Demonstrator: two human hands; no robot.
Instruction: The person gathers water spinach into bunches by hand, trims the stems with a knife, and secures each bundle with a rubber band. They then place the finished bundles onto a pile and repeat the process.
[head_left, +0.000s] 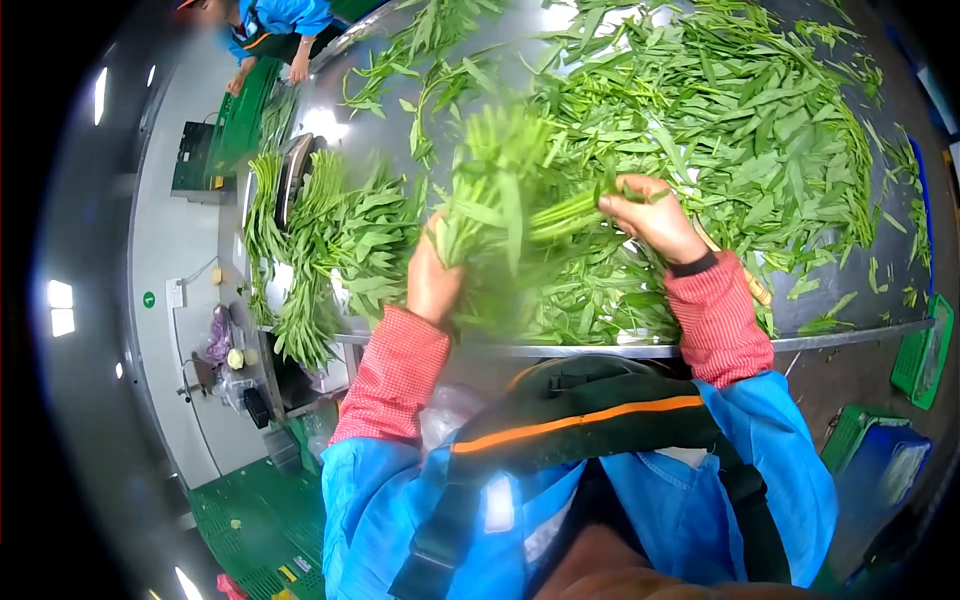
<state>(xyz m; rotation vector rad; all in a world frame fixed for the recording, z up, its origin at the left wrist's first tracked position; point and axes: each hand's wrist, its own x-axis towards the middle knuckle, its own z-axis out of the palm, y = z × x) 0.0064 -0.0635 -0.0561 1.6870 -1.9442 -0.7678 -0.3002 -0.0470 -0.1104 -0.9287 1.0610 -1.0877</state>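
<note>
My left hand point(433, 275) is wrapped round a bunch of water spinach point(490, 205), held upright over the near part of the metal table point(832, 268). The bunch is smeared by motion. At its right, my right hand point(655, 218) pinches several green stems point(568, 214) between thumb and fingers. These stems run left toward the bunch; where they meet it is blurred. A large loose pile of water spinach point(770, 140) spreads across the table beyond and to the right of my hands. Neater bundles point(325, 215) lie at the table's left end.
A dark-framed device point(293, 180) stands among the left bundles. Another person point(285, 20) in blue leans at the far left. Green crates point(922, 352) and a blue crate point(890, 462) sit low at the right. Green crates point(240, 525) also cover the floor at lower left.
</note>
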